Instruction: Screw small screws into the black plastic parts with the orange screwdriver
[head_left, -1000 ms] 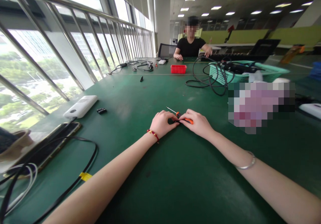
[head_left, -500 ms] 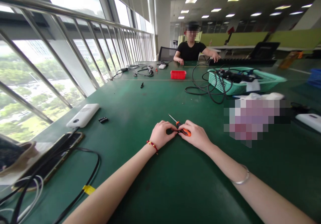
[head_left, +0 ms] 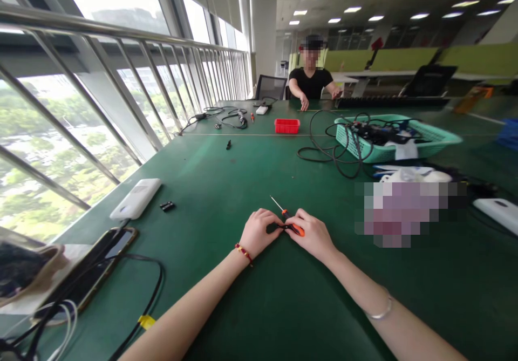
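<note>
Over the green table (head_left: 230,296), my left hand (head_left: 258,231) and my right hand (head_left: 313,236) meet, fingertips nearly touching. Between them is a small black part (head_left: 285,226), pinched by my left thumb and fingers; its kind is too small to make out. An orange and black screwdriver (head_left: 299,230) lies in my right hand, its thin metal shaft pointing away and to the left. My right fingertips are also at the black part, but whether they grip it is hidden.
A white power bank (head_left: 137,199), a small black piece (head_left: 167,206) and a phone (head_left: 91,269) with cables are at left. Ahead stands a red tray (head_left: 287,126); at right, a green basket (head_left: 439,131) of cables. Across the table sits a person (head_left: 311,83).
The view has tilted up slightly, so the table and my hands sit lower. My hands keep their hold. The person opposite has drawn one arm in and shifted the other hand.
</note>
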### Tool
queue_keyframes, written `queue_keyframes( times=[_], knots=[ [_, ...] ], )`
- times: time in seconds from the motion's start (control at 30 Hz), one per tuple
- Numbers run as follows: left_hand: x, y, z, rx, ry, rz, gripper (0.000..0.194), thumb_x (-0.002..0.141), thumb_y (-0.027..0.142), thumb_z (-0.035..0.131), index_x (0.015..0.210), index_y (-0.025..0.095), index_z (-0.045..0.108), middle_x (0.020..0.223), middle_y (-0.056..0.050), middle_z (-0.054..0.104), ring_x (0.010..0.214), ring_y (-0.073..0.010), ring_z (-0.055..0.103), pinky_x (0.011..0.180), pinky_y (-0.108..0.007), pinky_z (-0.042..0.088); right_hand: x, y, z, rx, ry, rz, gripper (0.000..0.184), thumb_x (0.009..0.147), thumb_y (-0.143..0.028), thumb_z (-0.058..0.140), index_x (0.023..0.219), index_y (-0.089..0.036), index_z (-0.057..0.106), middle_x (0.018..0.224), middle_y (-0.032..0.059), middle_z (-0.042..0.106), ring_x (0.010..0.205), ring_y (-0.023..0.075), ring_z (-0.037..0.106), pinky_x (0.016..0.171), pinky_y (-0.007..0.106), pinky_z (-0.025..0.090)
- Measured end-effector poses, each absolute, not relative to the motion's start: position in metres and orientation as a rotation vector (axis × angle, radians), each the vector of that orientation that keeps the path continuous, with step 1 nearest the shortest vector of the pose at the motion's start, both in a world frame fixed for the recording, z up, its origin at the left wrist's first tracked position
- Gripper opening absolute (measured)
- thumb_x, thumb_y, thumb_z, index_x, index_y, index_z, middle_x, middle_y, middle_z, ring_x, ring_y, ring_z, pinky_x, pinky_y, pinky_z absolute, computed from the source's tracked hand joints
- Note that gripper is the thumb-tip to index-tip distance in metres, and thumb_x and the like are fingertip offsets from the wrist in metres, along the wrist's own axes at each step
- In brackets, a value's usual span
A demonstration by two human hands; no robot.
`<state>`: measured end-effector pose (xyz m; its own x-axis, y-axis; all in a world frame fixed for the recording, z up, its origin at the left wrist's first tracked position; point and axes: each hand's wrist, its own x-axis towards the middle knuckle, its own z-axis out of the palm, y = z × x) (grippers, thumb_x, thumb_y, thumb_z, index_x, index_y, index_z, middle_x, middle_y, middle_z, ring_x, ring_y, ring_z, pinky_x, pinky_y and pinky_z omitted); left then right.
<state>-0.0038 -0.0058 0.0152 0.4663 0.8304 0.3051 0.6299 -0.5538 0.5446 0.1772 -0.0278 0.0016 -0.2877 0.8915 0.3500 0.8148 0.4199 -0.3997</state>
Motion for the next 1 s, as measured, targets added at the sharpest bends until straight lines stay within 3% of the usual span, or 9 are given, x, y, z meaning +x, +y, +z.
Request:
queue_keyframes(
  times=[1.0],
  knots=[
    [-0.0063,0.0002,0.0094,2.205,1.181,0.88,0.004,0.071,0.016,0.063,0.073,0.02,0.063,0.08,-0.002,0.066,0.083,-0.0183,0.058,0.08,-0.034,0.048,0.1721,-0.022,0.006,-1.362,-2.202,0.216,0.013,0.081,-0.025,0.057,0.087,-0.023,0.068,0.085,0.0017,0.057,0.07,0.0121,0.058,0.065,0.024,0.045]
  ],
)
